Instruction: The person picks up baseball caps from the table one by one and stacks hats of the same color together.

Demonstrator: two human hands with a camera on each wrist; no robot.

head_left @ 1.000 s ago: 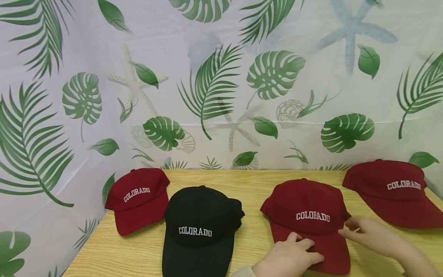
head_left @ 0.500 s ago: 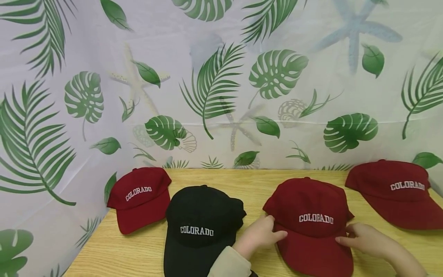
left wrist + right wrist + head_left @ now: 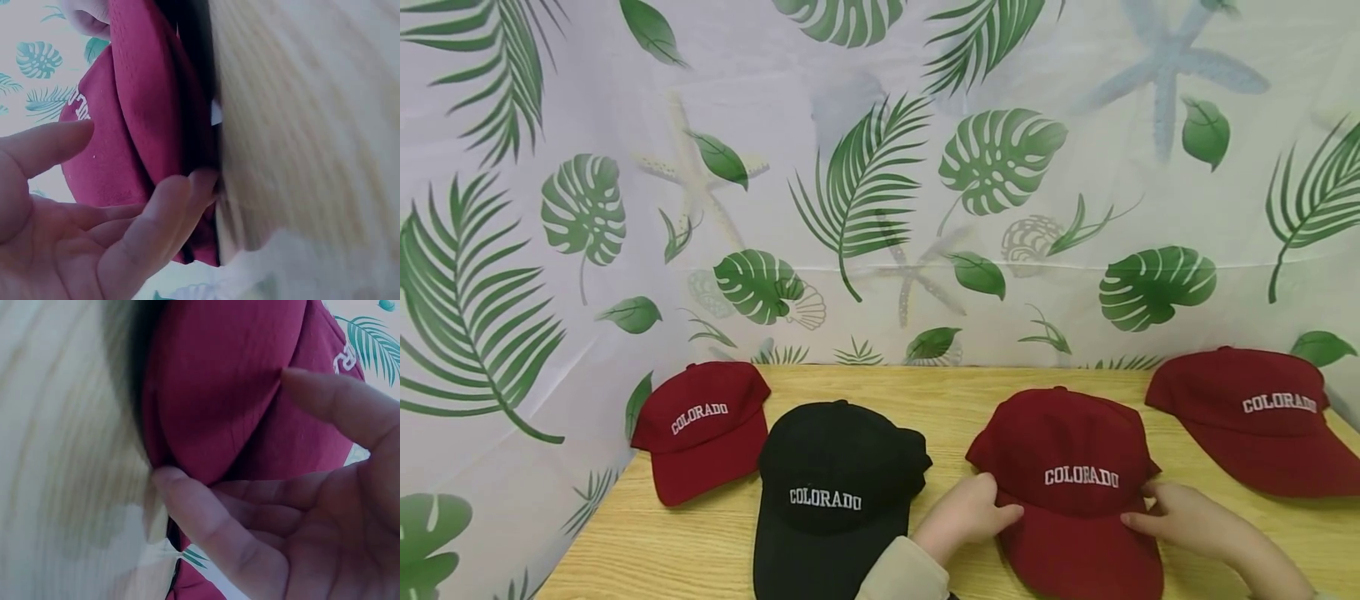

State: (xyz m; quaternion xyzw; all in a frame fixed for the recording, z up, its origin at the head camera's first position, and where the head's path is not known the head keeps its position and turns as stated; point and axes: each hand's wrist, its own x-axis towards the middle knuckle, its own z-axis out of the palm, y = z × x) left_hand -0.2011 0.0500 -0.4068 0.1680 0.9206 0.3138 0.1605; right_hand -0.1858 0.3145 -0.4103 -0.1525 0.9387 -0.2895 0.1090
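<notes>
A red baseball cap [image 3: 1067,467] with white COLORADO lettering lies on the table right of centre, brim toward me. My left hand [image 3: 966,515] grips its left edge where crown and brim meet, the fingers curled in against the side in the left wrist view. On the opposite edge, my right hand [image 3: 1187,521] holds the cap between thumb and fingers. In the right wrist view the thumb [image 3: 325,394] presses at the seam above the brim [image 3: 219,381], while the forefinger [image 3: 206,519] reaches low by the tabletop. Some fingertips are hidden behind the cap.
A black COLORADO cap [image 3: 835,467] lies just left of my left hand. Beyond it at the far left is a smaller-looking red cap [image 3: 703,425]. Another red cap [image 3: 1247,417] sits at the right. A leaf-printed cloth [image 3: 880,208] hangs behind the wooden table [image 3: 865,379].
My left hand has moved from the top of the brim to the cap's left edge. My right hand has shifted slightly down along the right edge. The other caps stay put.
</notes>
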